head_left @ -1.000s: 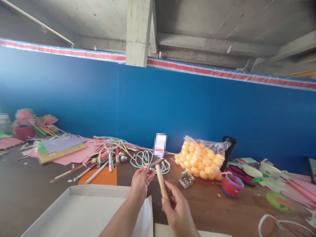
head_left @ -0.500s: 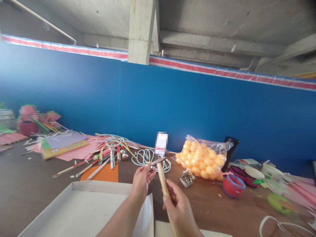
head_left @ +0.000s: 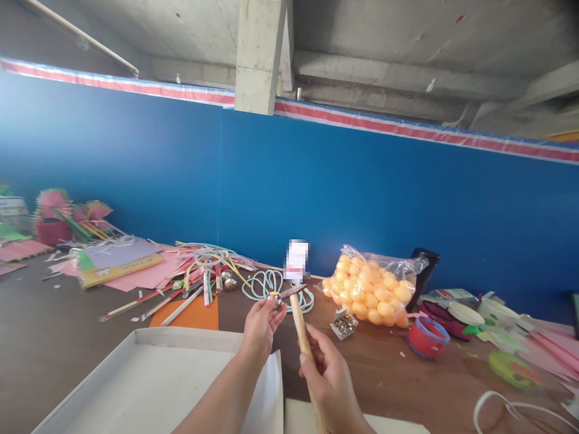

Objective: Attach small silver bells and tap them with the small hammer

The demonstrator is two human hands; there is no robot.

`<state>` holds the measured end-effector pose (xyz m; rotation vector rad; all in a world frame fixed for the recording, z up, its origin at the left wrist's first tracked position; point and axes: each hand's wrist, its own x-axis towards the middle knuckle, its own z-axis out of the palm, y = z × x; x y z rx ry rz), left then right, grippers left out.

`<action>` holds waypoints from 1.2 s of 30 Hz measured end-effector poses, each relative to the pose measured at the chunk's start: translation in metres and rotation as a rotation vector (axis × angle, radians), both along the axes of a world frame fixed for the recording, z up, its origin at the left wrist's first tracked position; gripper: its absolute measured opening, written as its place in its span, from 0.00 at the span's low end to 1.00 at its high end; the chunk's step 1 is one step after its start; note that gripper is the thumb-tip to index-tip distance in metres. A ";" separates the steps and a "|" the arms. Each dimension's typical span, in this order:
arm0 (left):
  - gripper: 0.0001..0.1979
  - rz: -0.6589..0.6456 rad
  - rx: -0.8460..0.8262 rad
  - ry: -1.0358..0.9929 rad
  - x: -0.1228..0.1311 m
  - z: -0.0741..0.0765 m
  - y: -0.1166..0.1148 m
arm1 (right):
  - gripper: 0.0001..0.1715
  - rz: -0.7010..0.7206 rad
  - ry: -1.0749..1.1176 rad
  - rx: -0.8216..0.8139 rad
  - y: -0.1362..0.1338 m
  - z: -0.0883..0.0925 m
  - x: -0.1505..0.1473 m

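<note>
My left hand (head_left: 259,327) pinches a small shiny silver ball (head_left: 278,301) between its fingertips, with a bit of yellow at its top. Wrapped round the wooden handle of a hammer (head_left: 300,325) is my right hand (head_left: 329,375). The hammer's narrow dark metal head reaches left to the silver ball; whether they touch I cannot tell. Similar silver balls (head_left: 230,281) lie on the table farther back on the left. A coil of pale blue cord (head_left: 261,283) rests just behind my hands.
A white box lid (head_left: 181,386) lies at the front left. Beyond it are orange paper (head_left: 203,312) and a heap of coloured sticks and paper. To the right stand a small box of metal pieces (head_left: 344,326), a bag of orange balls (head_left: 368,289) and a red-blue roll (head_left: 427,339).
My hands keep their holds on the ball and the hammer. The hammer head has shifted very slightly relative to the ball; the view has tilted a little.
</note>
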<state>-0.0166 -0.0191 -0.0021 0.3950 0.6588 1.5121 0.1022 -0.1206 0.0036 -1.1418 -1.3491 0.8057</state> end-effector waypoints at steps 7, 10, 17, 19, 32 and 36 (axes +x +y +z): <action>0.02 -0.009 -0.013 -0.053 -0.001 0.001 0.002 | 0.27 -0.019 0.034 0.046 -0.003 0.003 0.003; 0.03 -0.004 -0.007 -0.060 -0.001 0.000 0.002 | 0.27 -0.037 0.040 0.051 -0.005 0.006 0.002; 0.01 -0.031 0.029 -0.019 0.000 0.000 0.000 | 0.27 0.033 -0.023 0.008 -0.003 0.001 0.002; 0.01 -0.026 0.020 -0.008 0.000 0.001 -0.001 | 0.26 0.027 -0.006 0.014 -0.002 -0.002 0.002; 0.03 0.018 0.003 0.054 0.002 0.001 -0.001 | 0.26 0.052 0.051 -0.008 0.001 -0.004 0.003; 0.04 0.018 -0.024 0.097 0.003 -0.001 0.000 | 0.26 0.073 0.044 -0.039 0.001 -0.003 0.003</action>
